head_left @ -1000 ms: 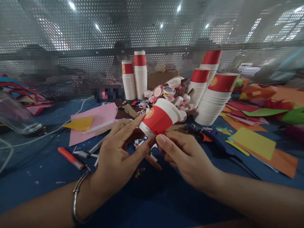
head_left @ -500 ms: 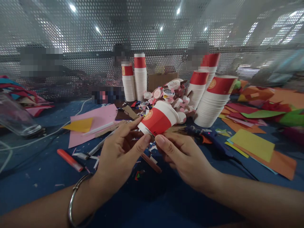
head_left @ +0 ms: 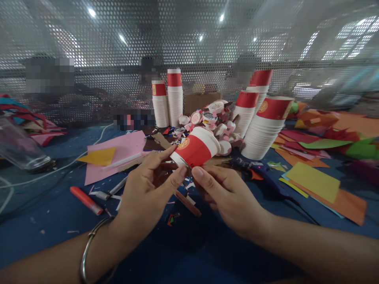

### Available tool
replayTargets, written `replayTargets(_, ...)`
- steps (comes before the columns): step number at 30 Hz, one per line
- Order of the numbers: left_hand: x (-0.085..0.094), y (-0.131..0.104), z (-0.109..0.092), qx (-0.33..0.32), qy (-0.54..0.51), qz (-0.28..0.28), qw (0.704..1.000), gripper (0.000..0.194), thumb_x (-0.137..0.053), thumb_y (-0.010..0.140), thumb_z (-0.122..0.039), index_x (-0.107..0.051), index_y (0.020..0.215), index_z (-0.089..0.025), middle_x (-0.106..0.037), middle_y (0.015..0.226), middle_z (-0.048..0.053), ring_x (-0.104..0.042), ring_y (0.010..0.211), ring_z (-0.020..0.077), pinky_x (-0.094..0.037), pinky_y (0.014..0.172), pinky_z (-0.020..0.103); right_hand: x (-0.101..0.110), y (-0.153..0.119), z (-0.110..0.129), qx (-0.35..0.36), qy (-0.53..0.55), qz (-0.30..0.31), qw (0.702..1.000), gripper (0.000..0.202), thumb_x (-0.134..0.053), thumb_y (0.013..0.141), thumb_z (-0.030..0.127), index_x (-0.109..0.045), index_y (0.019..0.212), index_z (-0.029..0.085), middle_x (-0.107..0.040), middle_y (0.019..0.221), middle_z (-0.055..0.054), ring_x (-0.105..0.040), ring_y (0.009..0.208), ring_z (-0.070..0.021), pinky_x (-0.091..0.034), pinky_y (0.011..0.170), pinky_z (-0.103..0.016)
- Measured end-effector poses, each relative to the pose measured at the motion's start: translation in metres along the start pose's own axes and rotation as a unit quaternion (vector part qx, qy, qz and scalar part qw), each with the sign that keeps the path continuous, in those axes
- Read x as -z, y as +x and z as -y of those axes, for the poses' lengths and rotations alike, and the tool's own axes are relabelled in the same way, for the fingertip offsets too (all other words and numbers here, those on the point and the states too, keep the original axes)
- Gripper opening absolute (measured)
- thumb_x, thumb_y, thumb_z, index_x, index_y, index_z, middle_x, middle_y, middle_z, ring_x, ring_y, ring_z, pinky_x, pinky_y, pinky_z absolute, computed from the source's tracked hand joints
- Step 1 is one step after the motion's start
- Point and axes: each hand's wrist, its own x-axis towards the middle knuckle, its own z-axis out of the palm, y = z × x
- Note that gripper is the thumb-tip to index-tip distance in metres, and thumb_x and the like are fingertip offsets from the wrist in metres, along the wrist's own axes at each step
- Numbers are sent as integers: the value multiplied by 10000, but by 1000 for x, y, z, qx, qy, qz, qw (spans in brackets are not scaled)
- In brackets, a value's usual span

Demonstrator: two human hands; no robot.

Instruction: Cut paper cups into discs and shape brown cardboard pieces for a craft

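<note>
A red and white paper cup (head_left: 197, 149) is tilted on its side in front of me, its base toward the left and its wide end toward the upper right. My left hand (head_left: 151, 185) holds the cup's left side, forefinger along the base end and thumb underneath. From the right, my right hand (head_left: 226, 193) pinches the cup's lower edge, its thumb close to the left thumb. Most of the right fingers are hidden behind that thumb. Just behind the cup lies a heap of small round white and pink pieces (head_left: 216, 106).
Cup stacks (head_left: 175, 98) rise at the back, and more cup stacks (head_left: 262, 130) stand right of centre. A glue gun (head_left: 266, 175) with a cord and coloured paper sheets (head_left: 315, 181) lie right. Pink paper (head_left: 118, 156), a red marker (head_left: 85, 200) and a glass jar (head_left: 26, 146) are left.
Both hands and the cup have barely moved; the cup has shifted very slightly left. The view has shifted a little.
</note>
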Motion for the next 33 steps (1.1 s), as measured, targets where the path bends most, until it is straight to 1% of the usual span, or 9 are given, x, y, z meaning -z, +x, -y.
replayTargets(3,-1,1,3,19,-60,16,998,378,-752,915,-351,-680,1274,-257,-760,1139,30,-717,981,209,-586,958,400,-2,1,0,-23,33,-8,999,483,-601,968,583,-496,712,187,-327,628,77,-200,478,-50,-153,389,-222)
replayTargets(5,-1,1,4,23,-60,19,998,369,-750,917,-347,-681,1261,-233,-764,1131,41,-715,966,205,-599,925,380,-3,1,-1,-40,44,-19,998,483,-619,958,579,-498,711,182,-349,630,74,-225,483,-46,-155,388,-208)
replayTargets(8,-3,0,3,21,-45,8,999,366,-749,916,-339,-675,1250,-208,-763,1120,49,-716,953,196,-612,874,341,-5,-1,-1,-58,58,-26,996,483,-624,956,576,-491,714,181,-362,621,75,-260,488,-43,-167,387,-189)
replayTargets(11,-4,-1,2,21,-46,13,999,347,-735,928,-328,-663,1244,-207,-764,1086,36,-722,899,174,-613,865,328,-7,-3,-1,-65,74,-26,995,483,-632,954,569,-471,711,183,-353,610,82,-255,480,-36,-174,384,-171)
replayTargets(16,-3,-3,3,10,-21,-2,1000,391,-740,921,-356,-655,1275,-212,-755,1174,60,-723,1011,202,-592,913,339,-8,-4,1,-77,80,-24,994,517,-642,935,595,-467,679,182,-354,559,87,-271,461,-30,-194,381,-154)
replayTargets(21,-1,-3,6,5,-48,-20,999,412,-771,895,-371,-672,1272,-236,-747,1189,49,-712,1072,213,-590,955,357,-9,-1,5,-71,111,-15,991,519,-672,912,592,-478,661,182,-356,531,91,-262,442,-29,-204,369,-153)
replayTargets(26,-3,-1,4,-8,-51,-24,998,419,-773,893,-337,-665,1276,-205,-752,1205,69,-724,1060,211,-610,928,335,-11,0,8,-60,130,-1,990,484,-666,930,560,-507,679,178,-365,546,88,-249,444,-30,-200,368,-157)
replayTargets(30,-5,-3,-2,-41,-47,-18,998,395,-757,898,-274,-650,1265,-172,-769,1165,73,-740,1047,196,-622,898,292,-12,-1,8,-46,130,2,991,502,-645,943,563,-444,671,193,-319,560,96,-224,454,-32,-165,369,-161)
replayTargets(33,-5,-5,-4,-48,-35,-24,998,391,-757,890,-262,-644,1250,-162,-774,1150,72,-746,1029,186,-625,888,281,-11,-3,6,-35,112,1,993,510,-608,970,560,-417,666,198,-302,565,96,-220,460,-36,-173,376,-167)
